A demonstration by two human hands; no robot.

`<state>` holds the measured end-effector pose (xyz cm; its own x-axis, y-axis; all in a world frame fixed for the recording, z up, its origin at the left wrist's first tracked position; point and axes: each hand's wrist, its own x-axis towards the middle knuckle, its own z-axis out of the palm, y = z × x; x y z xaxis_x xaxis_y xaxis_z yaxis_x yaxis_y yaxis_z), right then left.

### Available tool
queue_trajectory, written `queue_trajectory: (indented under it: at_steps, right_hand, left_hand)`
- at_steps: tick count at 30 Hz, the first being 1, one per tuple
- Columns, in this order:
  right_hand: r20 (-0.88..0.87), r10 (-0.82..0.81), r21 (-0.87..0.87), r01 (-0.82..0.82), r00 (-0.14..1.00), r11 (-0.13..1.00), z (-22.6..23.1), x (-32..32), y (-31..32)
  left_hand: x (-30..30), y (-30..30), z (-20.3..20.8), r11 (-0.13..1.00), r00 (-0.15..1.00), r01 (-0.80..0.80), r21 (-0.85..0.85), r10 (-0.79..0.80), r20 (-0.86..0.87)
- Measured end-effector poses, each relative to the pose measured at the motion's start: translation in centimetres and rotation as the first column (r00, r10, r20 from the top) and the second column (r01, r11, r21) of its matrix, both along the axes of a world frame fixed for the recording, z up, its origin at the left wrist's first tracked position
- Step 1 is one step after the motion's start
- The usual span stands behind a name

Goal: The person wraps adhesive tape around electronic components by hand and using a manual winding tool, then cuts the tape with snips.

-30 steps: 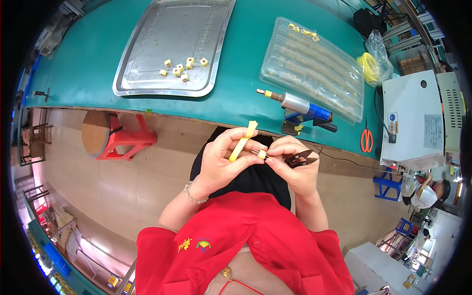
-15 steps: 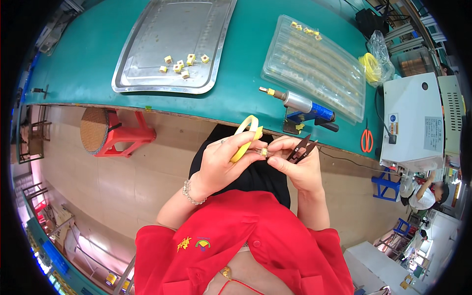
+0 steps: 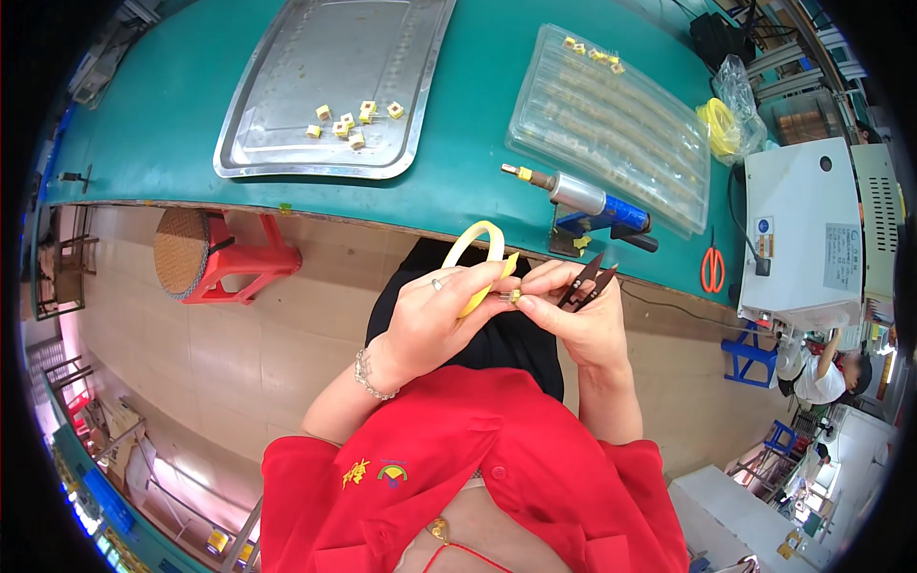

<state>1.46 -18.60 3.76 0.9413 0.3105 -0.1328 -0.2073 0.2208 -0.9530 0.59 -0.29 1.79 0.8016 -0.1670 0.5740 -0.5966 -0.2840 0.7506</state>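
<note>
Above my lap, just off the table's front edge, both hands meet at a small yellow component with thin pins (image 3: 515, 296). My left hand (image 3: 420, 315) is closed, with a roll of yellow tape (image 3: 498, 246) hooked on its fingers and a loose tape end sticking up. Its fingertips pinch the component's left side, by the pins. My right hand (image 3: 590, 329) touches the component with thumb and forefinger from the right. Dark thread snips (image 3: 581, 286) are tucked in that same hand, their blades pointing up and away. The fingers partly cover the component.
On the green table lie a metal tray (image 3: 315, 67) holding several components (image 3: 347, 120), a clear plastic tray (image 3: 611, 124), a blue-and-silver spindle tool (image 3: 581, 198) and orange-handled scissors (image 3: 713, 271). A white machine (image 3: 802, 229) stands right. A red stool (image 3: 250, 258) is left; a co-worker (image 3: 823, 377) sits far right.
The tape roll has tilted more upright and its loose end now points up. The component has turned slightly between my fingertips. Both hands keep nearly the same place.
</note>
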Motion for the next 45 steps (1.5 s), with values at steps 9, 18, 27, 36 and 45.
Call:
queue_trajectory:
  at_steps: [9, 18, 27, 36, 45]
  right_hand:
    - [0.024, -0.035, 0.013, 0.035, 0.999, 0.999, 0.2, -0.2, 0.1]
    - [0.281, -0.065, -0.212, 0.127, 0.958, 0.969, 0.2, -0.8, 0.5]
    - [0.436, -0.044, -0.227, 0.157, 0.899, 0.961, 0.0, -0.7, 0.4]
    - [0.414, 0.015, -0.272, 0.107, 0.91, 0.956, 0.6, -0.9, 0.0]
    - [0.442, -0.044, -0.271, 0.18, 0.896, 0.945, 0.8, -1.4, 0.7]
  left_hand:
    - [0.1, 0.0, 0.4, 0.999, 0.997, 0.012, -0.032, -0.014, -0.072]
    - [-0.1, -0.1, 0.3, 0.999, 0.999, -0.039, 0.031, 0.04, -0.035]
    - [-0.5, -0.4, -0.3, 0.994, 0.99, -0.04, -0.099, 0.026, -0.138]
    - [-0.3, -0.2, -0.4, 0.995, 0.995, -0.01, -0.095, 0.0, -0.101]
    - [-0.6, -0.3, 0.1, 0.996, 0.997, -0.047, -0.076, 0.043, -0.057]
